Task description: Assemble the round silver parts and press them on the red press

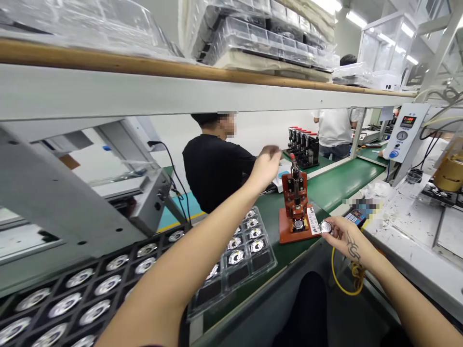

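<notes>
My right hand [342, 236] pinches a round silver watch part [326, 227] between thumb and fingers, just right of a red-brown hand press [294, 197]. A second round watch part [298, 224] sits in the fixture at the press's base. A white strip with handwriting [313, 220] lies along that base. Raised to the left of the press lever's red knob [292, 156] is my left hand [267, 166], apparently not touching it. Its fingers look curled but are smeared, so their hold is unclear. Below my left forearm lies a clear compartment tray [249, 277] with several round metal parts.
A black tray [88, 274] of round parts fills the lower left. Several red-handled presses [302, 144] stand beyond the green bench [333, 180]. A co-worker in black [217, 168] sits opposite. Overhead runs a shelf [162, 89]. A control box [405, 132] stands right; a yellow hose [338, 282] hangs below.
</notes>
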Motion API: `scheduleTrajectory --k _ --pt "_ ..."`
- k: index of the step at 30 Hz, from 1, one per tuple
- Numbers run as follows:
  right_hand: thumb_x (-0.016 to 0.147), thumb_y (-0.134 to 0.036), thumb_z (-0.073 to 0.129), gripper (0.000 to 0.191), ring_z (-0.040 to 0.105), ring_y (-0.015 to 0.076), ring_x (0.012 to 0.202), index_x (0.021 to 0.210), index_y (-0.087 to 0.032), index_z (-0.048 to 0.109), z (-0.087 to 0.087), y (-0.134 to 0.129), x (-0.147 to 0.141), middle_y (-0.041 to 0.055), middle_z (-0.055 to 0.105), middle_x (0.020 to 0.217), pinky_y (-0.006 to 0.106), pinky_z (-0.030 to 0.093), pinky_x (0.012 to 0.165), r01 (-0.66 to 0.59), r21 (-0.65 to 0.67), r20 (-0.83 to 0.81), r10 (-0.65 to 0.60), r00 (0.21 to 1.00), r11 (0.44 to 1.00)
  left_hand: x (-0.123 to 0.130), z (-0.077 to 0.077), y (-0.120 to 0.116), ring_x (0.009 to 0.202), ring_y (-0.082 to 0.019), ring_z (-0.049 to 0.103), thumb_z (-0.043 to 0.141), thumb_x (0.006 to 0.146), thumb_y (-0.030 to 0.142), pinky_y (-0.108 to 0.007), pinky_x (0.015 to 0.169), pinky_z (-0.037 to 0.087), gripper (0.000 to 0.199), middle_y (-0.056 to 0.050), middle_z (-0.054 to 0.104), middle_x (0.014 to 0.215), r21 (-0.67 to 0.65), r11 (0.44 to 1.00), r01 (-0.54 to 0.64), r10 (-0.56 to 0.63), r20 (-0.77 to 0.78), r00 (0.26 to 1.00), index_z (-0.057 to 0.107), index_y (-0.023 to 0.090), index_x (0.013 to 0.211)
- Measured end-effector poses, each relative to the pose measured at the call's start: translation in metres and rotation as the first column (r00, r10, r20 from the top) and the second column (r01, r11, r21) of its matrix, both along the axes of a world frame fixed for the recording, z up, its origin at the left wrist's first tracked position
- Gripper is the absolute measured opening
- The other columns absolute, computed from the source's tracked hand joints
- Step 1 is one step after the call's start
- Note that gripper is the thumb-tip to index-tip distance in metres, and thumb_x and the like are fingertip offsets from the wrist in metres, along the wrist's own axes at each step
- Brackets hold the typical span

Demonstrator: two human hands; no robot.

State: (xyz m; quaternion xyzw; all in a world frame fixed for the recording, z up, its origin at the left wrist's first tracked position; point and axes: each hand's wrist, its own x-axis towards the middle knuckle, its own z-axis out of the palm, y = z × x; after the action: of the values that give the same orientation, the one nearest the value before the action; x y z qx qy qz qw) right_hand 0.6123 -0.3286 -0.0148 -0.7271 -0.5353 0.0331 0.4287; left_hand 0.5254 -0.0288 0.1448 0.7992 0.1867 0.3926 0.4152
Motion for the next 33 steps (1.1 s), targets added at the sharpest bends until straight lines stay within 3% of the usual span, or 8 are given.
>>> scheduleTrajectory --k 4,7,12,18,25,28,31,33 --pt "0.098 -0.03 0.066 0.022 0.057 0.0187 0.073 0.118 -0.022 0.068 -0.021 0.02 0.012 0.0001 0.058 0.083 0.031 0.046 0.069 -0.036 -0.004 0.042 0.036 0.998 0.999 -0.053 -0.085 -0.003 0.06 -0.022 0.066 0.064 0.092 0.035 -0.031 0.061 0.051 0.024 -0.004 0.07 0.066 -0.029 0.995 0.092 -0.096 -0.325 0.941 0.074 0.017 0.081" --pt "0.095 -0.028 0.067 0.022 0.054 0.0179 0.071 0.116 -0.021 0.068 -0.031 0.045 0.02 -0.0009 0.055 0.082 0.031 0.046 0.071 -0.061 -0.007 0.049 0.061 0.997 0.998 -0.06 -0.141 -0.026 0.051 -0.02 0.064 0.072 0.082 0.03 -0.029 0.056 0.048 0.016 -0.001 0.069 0.058 -0.101 0.967 0.232 -0.251 -0.484 0.838 0.076 0.018 0.073" --pt "0.092 -0.027 0.069 0.02 0.055 0.0164 0.071 0.111 -0.02 0.068 -0.044 0.075 0.03 0.0003 0.058 0.089 0.029 0.046 0.07 -0.068 -0.02 0.045 0.069 0.997 0.998 -0.027 -0.184 -0.043 0.062 -0.018 0.063 0.076 0.074 0.019 -0.026 0.063 0.044 0.011 0.002 0.066 0.062 -0.057 0.963 0.265 -0.257 -0.501 0.826 0.076 0.017 0.084" --pt "0.093 -0.028 0.071 0.024 0.057 0.0155 0.07 0.115 -0.016 0.069 -0.056 0.083 0.036 0.0008 0.062 0.087 0.026 0.046 0.066 -0.065 -0.062 0.013 0.066 0.998 0.996 -0.024 -0.186 -0.039 0.06 -0.015 0.054 0.076 0.071 0.017 -0.026 0.061 0.038 0.017 0.005 0.059 0.06 -0.038 0.951 0.307 -0.288 -0.469 0.835 0.075 0.016 0.088" --pt "0.084 -0.022 0.082 0.023 0.063 0.0189 0.082 0.106 -0.018 0.078 -0.054 0.123 0.037 0.0045 0.066 0.097 0.029 0.051 0.079 -0.2 -0.179 0.009 0.205 0.979 0.963 -0.105 -0.142 -0.007 0.061 -0.015 0.053 0.077 0.078 0.041 -0.027 0.06 0.039 0.033 0.005 0.058 0.069 -0.071 0.974 0.217 -0.225 -0.44 0.869 0.077 0.018 0.101" --pt "0.08 -0.017 0.083 0.033 0.067 0.0229 0.093 0.113 -0.02 0.08 -0.05 0.131 0.032 0.0086 0.071 0.109 0.033 0.053 0.088 -0.245 -0.2 0.007 0.251 0.968 0.949 -0.148 -0.115 0.006 0.072 -0.018 0.064 0.085 0.074 0.043 -0.03 0.068 0.05 0.039 0.0 0.069 0.081 -0.251 0.959 0.133 -0.22 -0.356 0.908 0.074 0.019 0.104" --pt "0.078 -0.018 0.085 0.029 0.069 0.0234 0.095 0.107 -0.022 0.081 -0.038 0.124 0.034 0.0075 0.075 0.109 0.032 0.054 0.087 -0.265 -0.201 0.005 0.271 0.962 0.943 -0.188 -0.097 0.011 0.071 -0.017 0.068 0.093 0.071 0.042 -0.03 0.068 0.056 0.046 -0.002 0.073 0.082 -0.534 0.844 0.057 -0.186 -0.192 0.963 0.071 0.02 0.105" --pt "0.078 -0.023 0.087 0.019 0.068 0.0206 0.081 0.095 -0.02 0.08 -0.021 0.114 0.043 0.0043 0.076 0.092 0.029 0.054 0.076 -0.243 -0.194 0.002 0.248 0.969 0.95 -0.216 -0.091 0.011 0.071 -0.016 0.069 0.098 0.067 0.038 -0.029 0.067 0.058 0.05 -0.002 0.073 0.084 -0.623 0.782 0.007 -0.084 -0.094 0.992 0.072 0.02 0.106"
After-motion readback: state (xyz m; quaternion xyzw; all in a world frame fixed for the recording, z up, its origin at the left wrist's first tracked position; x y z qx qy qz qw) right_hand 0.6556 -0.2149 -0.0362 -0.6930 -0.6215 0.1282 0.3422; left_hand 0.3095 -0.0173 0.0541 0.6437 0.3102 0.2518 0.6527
